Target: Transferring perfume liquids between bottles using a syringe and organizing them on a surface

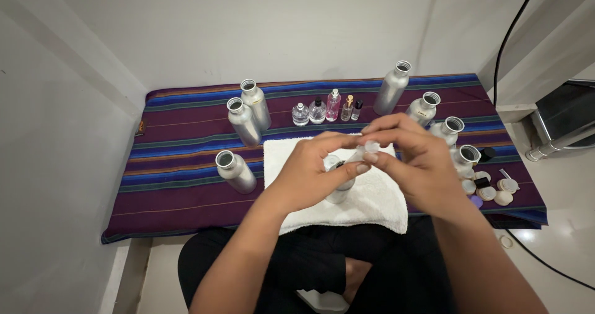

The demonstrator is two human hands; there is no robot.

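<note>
The person sits cross-legged before a striped purple cloth (186,165) with a white towel (378,202) laid on its near middle. Both hands meet above the towel. The left hand (307,174) curls around a metal bottle (339,193), which stands roughly upright with its base on or just over the towel; its long axis runs up toward the camera, so the open neck sits right under the fingertips of both hands. The left fingers are wrapped narrowly about the bottle's upper part, thumb and forefinger pinched close near the neck.

The right hand (412,159) comes in from the right and above. Its thumb and first fingers are closed in a tight pinch on a small clear cap (370,147), held just above and slightly right of the bottle's mouth, touching or almost touching the left fingertips. Whether the small piece already sits on the neck cannot be told, as the fingers hide the joint. The right hand is the nearer one to the small piece; the left is the nearer one to the bottle's body.

Around them, more open metal bottles (248,119) stand on the cloth at left and right, a row of small glass perfume bottles (325,109) lines the far side, and a cluster of round caps (493,190) lies at the right edge.
</note>
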